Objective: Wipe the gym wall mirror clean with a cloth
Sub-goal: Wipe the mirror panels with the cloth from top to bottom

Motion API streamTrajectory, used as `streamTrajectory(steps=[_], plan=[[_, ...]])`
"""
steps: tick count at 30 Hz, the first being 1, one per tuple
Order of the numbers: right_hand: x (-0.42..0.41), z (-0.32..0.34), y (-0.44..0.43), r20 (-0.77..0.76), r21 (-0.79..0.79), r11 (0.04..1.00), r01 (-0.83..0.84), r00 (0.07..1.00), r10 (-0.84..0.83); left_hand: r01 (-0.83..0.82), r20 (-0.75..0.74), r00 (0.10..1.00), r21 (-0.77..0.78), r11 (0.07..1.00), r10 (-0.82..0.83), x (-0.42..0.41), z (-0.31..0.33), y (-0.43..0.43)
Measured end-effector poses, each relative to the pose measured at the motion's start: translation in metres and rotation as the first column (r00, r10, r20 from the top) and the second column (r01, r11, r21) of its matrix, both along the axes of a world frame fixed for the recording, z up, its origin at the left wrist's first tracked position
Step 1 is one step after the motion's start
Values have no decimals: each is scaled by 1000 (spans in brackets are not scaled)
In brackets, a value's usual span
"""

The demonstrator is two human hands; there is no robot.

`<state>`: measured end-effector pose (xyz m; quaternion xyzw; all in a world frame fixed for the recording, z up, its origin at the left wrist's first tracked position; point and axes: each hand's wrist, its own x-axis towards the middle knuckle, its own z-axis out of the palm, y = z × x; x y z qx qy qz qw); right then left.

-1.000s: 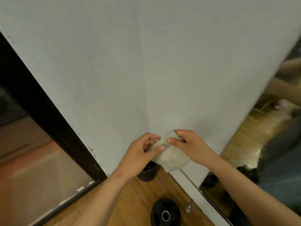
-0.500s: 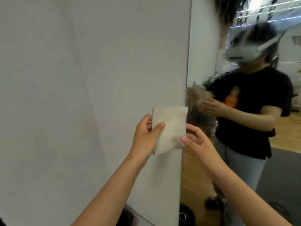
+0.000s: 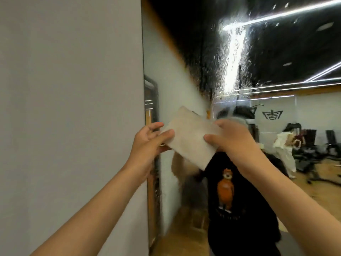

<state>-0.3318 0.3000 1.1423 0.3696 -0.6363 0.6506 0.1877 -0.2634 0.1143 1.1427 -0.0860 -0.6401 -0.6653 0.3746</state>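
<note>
A folded off-white cloth is held up in front of the wall mirror, tilted down to the right. My left hand pinches its left edge with thumb on top. My right hand grips its right side. The mirror fills the right half of the view, and its upper part is speckled with droplets and streaks. Whether the cloth touches the glass I cannot tell.
A plain grey wall covers the left half and ends at the mirror's vertical edge. The mirror reflects a person in a black shirt, gym machines and another person in white on a wooden floor.
The view swung up from the floor corner and right onto the mirror. Both hands lifted the cloth, and my right hand, open half a second ago, has taken hold of its right side.
</note>
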Motion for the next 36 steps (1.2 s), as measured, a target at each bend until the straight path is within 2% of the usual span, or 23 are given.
streamTrajectory(steps=[3, 7, 11, 15, 18, 22, 26, 32, 36], plan=[[-9, 60, 10, -193, 39, 994, 99, 977, -89, -52, -71, 997, -161, 986, 41, -12, 45, 4], [-13, 119, 10, -377, 17, 973, 231, 903, -208, -167, -184, 976, -270, 948, 119, -28, 96, 4], [-15, 167, 2, -555, -64, 952, 300, 782, -284, -355, -348, 906, -315, 880, 240, -36, 143, 2], [-14, 206, -14, -687, -130, 929, 345, 645, -336, -463, -470, 826, -248, 851, 312, -45, 181, -11], [-13, 229, -28, -726, -161, 916, 369, 584, -363, -521, -526, 772, -201, 830, 357, -55, 202, -27], [-18, 261, -51, -690, -172, 894, 413, 597, -408, -605, -588, 700, -188, 774, 405, -68, 229, -48], [-22, 289, -75, -680, -169, 855, 491, 570, -461, -683, -650, 618, -167, 711, 442, -79, 256, -67], [-21, 333, -111, -706, -262, 722, 640, 384, -596, -808, -730, 471, -133, 574, 494, -98, 313, -100], [-23, 365, -129, -716, -265, 555, 789, 224, -661, -823, -763, 455, -162, 544, 460, -102, 353, -111]])
